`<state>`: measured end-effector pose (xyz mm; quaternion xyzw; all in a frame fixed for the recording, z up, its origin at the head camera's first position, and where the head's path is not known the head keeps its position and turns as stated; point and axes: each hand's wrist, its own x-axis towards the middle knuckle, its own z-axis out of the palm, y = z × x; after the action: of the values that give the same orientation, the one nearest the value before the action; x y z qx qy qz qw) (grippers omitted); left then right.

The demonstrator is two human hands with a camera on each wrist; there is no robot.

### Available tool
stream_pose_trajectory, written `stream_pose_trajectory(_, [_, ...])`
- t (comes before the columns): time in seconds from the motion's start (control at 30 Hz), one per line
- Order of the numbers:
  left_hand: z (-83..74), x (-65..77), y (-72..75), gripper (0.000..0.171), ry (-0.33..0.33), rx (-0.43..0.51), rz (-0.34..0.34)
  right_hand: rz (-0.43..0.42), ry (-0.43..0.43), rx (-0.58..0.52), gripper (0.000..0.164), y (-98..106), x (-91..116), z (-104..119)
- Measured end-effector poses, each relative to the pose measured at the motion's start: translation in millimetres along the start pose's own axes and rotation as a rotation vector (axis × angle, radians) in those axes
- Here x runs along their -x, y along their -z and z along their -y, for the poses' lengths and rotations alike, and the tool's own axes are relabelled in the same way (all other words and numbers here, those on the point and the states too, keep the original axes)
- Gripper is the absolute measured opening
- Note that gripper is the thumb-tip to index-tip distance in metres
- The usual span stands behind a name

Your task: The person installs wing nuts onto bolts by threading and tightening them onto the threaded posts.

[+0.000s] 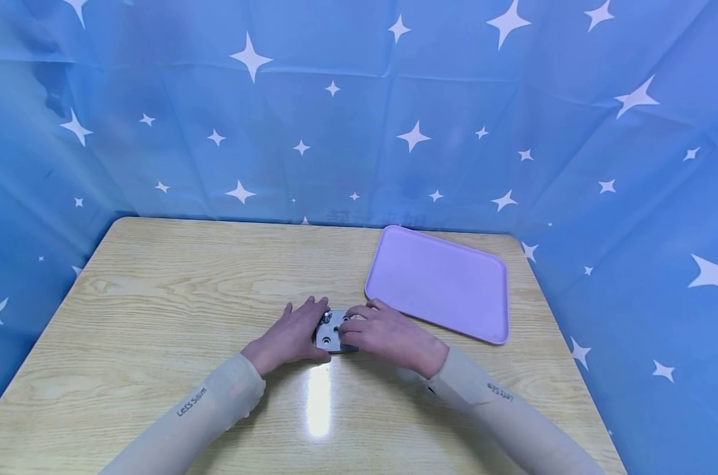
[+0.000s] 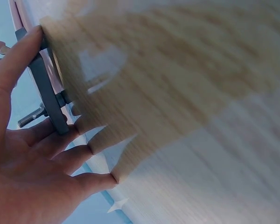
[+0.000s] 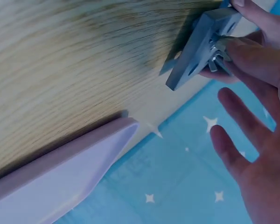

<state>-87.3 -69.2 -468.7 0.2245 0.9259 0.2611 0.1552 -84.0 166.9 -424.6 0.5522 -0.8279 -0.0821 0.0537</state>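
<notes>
A small grey metal plate point(image 1: 337, 341) with several round holes lies between both hands on the table. My left hand point(image 1: 293, 334) grips it from the left side, thumb at the near edge and fingers at the far edge. A threaded bolt point(image 2: 31, 116) with a wing nut sticks out from the plate beside the left fingers. My right hand point(image 1: 394, 335) reaches over the plate from the right, its thumb point(image 3: 252, 58) and a finger pinching a small metal fastener at the face, mostly hidden by the fingertips. Its other fingers stand apart from the plate.
A purple tray point(image 1: 442, 284) lies at the back right of the wood-grain table point(image 1: 187, 297), its near left corner close behind the right hand. A blue curtain point(image 1: 359, 119) with white stars hangs along the table's back and sides.
</notes>
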Motion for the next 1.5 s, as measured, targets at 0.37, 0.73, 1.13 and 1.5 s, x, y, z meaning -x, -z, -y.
stream_pose_trajectory(0.37, [-0.1, 0.6, 0.7, 0.101, -0.001, 0.007, 0.003, -0.083, -0.054, 0.071, 0.012, -14.6, -10.5, 6.9])
stream_pose_trajectory(0.73, [-0.4, 1.2, 0.2, 0.101, -0.004, 0.002, -0.006, -0.163, -0.265, -0.024, 0.012, -19.0, -18.6, 26.3])
stream_pose_trajectory(1.13, [-0.2, 1.1, -0.3, 0.103, -0.021, -0.02, -0.017, -0.158, -0.397, -0.158, 0.026, -16.8, -14.8, 27.7])
stream_pose_trajectory(1.5, [-0.3, 0.0, -0.3, 0.102, -0.012, -0.016, -0.005, -0.043, -0.01, -0.018, 0.036, -6.8, 4.0, 4.0])
